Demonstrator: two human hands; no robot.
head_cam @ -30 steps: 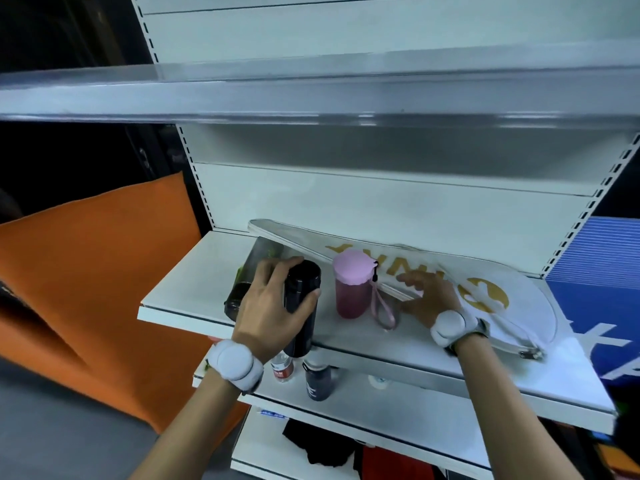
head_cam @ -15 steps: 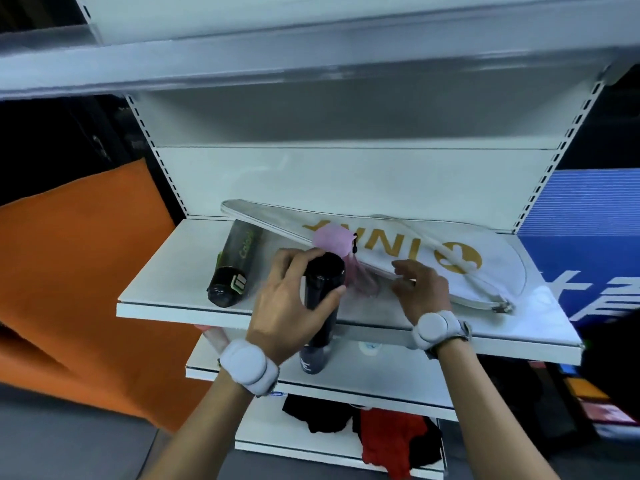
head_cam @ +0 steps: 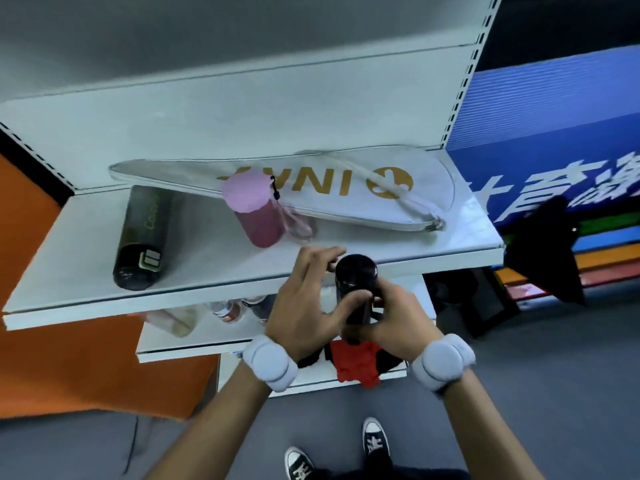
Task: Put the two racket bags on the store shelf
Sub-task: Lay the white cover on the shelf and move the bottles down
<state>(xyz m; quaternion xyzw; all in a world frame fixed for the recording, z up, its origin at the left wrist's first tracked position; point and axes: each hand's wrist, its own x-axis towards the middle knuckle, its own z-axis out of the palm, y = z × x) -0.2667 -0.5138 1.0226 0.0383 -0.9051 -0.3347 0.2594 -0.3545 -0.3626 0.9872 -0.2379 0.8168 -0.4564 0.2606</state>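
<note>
Work looks about half done: one white racket bag (head_cam: pixel 311 192) lies along the back of my store shelf (head_cam: pixel 86 271), at twelve o'clock from my hands, and I see no second bag. My left hand (head_cam: pixel 304 306) and right hand (head_cam: pixel 398 320) both grasp a black bottle (head_cam: pixel 356 289) just before the shelf edge. A pink bottle (head_cam: pixel 256 209) and a dark flask (head_cam: pixel 145 237) crowd the front, at eleven and ten o'clock.

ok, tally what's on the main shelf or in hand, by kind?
Racket bags: 1, a white fabric bag with gold lettering
Bottles: 3, a dark green one lying down, a pink-capped one upright, a black one held in both hands
Total: 4
</note>
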